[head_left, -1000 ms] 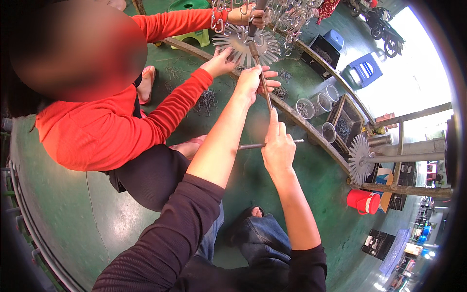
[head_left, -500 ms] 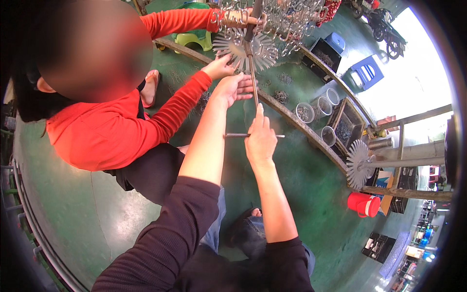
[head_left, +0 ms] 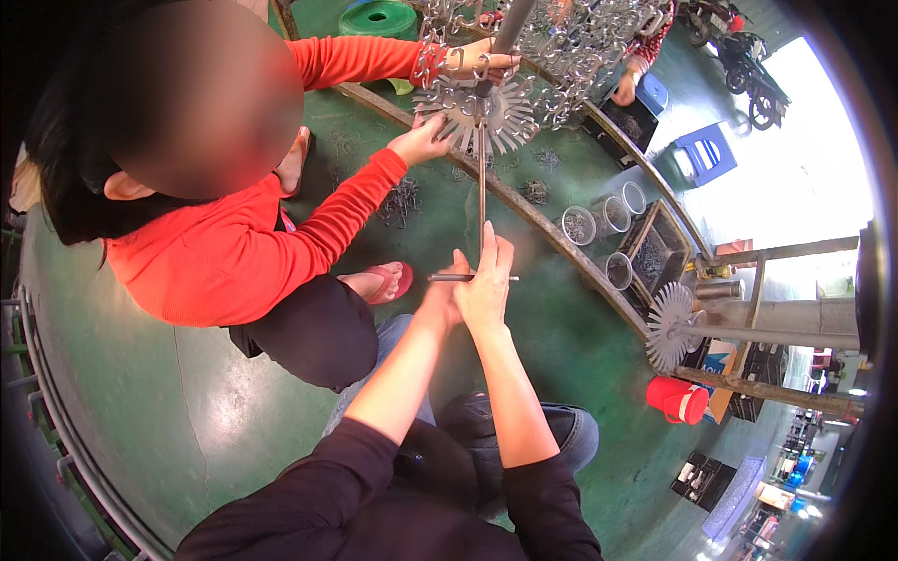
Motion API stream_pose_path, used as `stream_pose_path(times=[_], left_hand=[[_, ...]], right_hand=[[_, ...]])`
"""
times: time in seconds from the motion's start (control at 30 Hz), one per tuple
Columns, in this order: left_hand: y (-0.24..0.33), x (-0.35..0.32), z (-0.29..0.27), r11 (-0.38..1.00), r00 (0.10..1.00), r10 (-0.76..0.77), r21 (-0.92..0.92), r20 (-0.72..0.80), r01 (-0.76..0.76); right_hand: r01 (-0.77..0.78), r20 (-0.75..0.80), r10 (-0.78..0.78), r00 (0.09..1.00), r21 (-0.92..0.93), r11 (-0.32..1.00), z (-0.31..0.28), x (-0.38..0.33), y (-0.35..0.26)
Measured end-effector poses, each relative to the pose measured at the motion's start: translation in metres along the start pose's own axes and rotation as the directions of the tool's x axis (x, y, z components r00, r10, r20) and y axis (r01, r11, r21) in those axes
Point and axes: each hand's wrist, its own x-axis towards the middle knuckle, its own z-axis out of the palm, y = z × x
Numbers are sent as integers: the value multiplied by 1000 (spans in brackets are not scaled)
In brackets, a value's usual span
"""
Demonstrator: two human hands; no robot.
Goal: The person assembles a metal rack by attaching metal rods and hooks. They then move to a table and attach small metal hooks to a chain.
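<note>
Floor (head_left: 262,421): green beneath us.
T-bar (head_left: 482,182): we have it up at the disc (head_left: 512,117).
Right hand (head_left: 485,292): we're wrapped round it, index straight.
Left hand (head_left: 441,301): alongside; its fingers' grip, we can't tell.

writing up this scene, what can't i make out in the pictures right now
All in the head view:
- Left hand: fingers mostly hidden behind the right hand.
- Crossbar of the T-handled rod: middle covered by the right hand.
- Rod's far tip at the slotted disc: too small to tell how it sits.
- Grey pole: cut off by the top edge.
- Dark pile: single pieces too small.
</note>
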Motion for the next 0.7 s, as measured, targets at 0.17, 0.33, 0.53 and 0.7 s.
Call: stream_pose_path(times=[0.17, 0.33, 0.53, 0.7], left_hand=[[-22, 33, 8, 961, 896, -233, -52, 378, 271], [-31, 18, 14, 950, 812, -296, 67, 503, 306], [-27, 11, -2, 894, 432, 161, 55, 887, -446], [-39, 6, -16, 961, 673, 105, 99, 732, -257]], right_hand=[[176, 67, -163, 984, -331, 927, -5, 1, -14], [281, 162, -270, 949, -46, 959, 2, -4, -42], [225, 26, -227, 974, 47, 973, 6, -3, -49], [226, 84, -226, 971, 9, 974, -2, -2, -64]])
